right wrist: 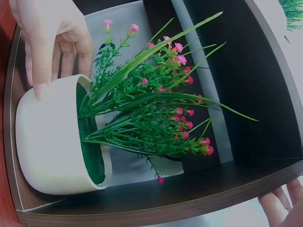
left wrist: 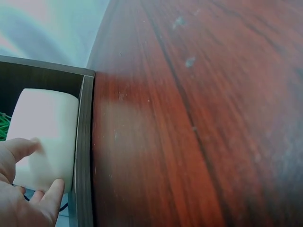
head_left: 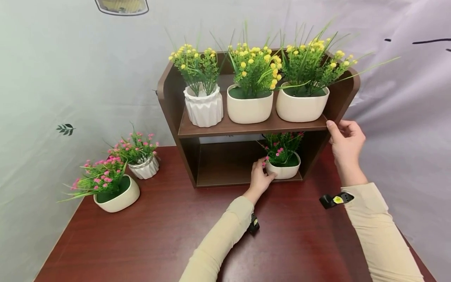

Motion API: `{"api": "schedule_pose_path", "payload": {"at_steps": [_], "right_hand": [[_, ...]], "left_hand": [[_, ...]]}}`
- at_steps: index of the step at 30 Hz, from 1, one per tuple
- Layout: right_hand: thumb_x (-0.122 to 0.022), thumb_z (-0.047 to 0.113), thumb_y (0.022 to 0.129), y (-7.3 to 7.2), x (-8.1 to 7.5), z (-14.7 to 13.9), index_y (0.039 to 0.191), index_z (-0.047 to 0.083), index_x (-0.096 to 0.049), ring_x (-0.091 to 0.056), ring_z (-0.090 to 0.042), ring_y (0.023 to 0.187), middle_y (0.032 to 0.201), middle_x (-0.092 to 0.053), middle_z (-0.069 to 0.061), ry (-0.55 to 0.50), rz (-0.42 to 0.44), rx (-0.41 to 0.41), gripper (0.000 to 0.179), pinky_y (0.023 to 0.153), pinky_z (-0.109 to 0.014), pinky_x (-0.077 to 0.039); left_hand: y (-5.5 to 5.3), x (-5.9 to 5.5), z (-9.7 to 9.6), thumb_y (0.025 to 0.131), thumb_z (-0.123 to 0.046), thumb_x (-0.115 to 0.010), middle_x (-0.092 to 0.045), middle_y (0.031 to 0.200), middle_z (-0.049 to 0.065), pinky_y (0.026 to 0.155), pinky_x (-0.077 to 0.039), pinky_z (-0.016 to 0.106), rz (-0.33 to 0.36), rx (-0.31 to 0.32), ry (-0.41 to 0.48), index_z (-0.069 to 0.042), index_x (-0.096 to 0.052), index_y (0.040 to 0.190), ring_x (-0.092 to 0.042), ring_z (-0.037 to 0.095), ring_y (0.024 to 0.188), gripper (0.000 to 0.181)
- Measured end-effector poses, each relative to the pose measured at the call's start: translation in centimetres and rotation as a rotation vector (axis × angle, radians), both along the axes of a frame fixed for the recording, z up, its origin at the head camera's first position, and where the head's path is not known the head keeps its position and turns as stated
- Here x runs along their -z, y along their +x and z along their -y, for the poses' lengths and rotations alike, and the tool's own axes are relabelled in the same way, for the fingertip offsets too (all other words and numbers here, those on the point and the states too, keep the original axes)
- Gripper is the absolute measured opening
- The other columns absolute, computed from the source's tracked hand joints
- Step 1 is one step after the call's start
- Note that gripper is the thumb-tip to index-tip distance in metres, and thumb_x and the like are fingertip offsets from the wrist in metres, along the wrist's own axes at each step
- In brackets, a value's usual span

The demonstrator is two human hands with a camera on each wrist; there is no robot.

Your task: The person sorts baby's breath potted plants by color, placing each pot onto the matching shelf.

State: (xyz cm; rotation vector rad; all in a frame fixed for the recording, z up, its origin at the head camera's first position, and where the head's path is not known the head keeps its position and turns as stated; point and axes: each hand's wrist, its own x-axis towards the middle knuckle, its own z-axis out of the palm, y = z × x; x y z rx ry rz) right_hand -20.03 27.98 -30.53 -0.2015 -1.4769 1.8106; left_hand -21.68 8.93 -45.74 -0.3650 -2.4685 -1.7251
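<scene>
Nr btm shelf edge [head_left: 225, 184], L hand [head_left: 260, 178] holds pot [head_left: 286, 172], room leftward.

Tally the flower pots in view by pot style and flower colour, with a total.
Smooth pots with yellow flowers: 2
Ribbed pot with yellow flowers: 1
Smooth pots with pink flowers: 2
Ribbed pot with pink flowers: 1
Total: 6
</scene>
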Motion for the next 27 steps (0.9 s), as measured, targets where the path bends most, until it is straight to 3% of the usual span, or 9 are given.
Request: {"api": "schedule_pose_path", "payload": {"at_steps": [6,12,19,27], "right_hand": [[-0.073,0.001,0.079,-0.1,-0.1,0.3,0.071,0.017,-0.063,-0.044,-0.004,0.042,0.059,-0.060,0.007,-0.008,-0.005,-0.015,0.020,0.041,-0.014,-0.037],[-0.072,0.000,0.079,-0.1,-0.1,0.2,0.070,0.016,-0.063,-0.044,-0.004,0.041,0.059,-0.060,0.007,-0.021,-0.021,-0.014,0.020,0.041,-0.014,-0.037],[-0.073,0.000,0.078,0.0,0.0,-0.2,0.070,0.015,-0.063,-0.044,-0.005,0.041,0.059,-0.060,0.006,-0.030,-0.032,-0.009,0.020,0.041,-0.014,-0.037],[-0.073,0.001,0.078,-0.1,0.0,0.0,0.070,0.016,-0.063,-0.045,-0.005,0.041,0.059,-0.061,0.006,-0.024,-0.022,-0.011,0.020,0.041,-0.014,-0.038]], "left_hand": [[0.2,-0.1,0.8,0.077,-0.008,-0.077,-0.051,0.116,0.023,0.077,-0.054,0.028,-0.034,-0.015,-0.047,0.005,-0.046,0.127,-0.056,0.034,0.106,0.060],[0.2,-0.1,2.2,0.077,-0.011,-0.077,-0.051,0.120,0.021,0.090,-0.050,0.036,-0.027,-0.013,-0.110,0.003,-0.048,0.125,-0.055,0.033,0.110,0.058],[0.3,-0.3,4.1,0.080,-0.012,-0.075,-0.052,0.121,0.019,0.092,-0.049,0.037,-0.014,0.062,-0.182,0.000,-0.049,0.126,-0.055,0.031,0.110,0.054],[1.6,-0.3,6.2,0.080,-0.009,-0.074,-0.055,0.119,0.018,0.080,-0.053,0.034,-0.039,0.129,-0.112,0.003,-0.053,0.121,-0.055,0.031,0.108,0.048]]}}
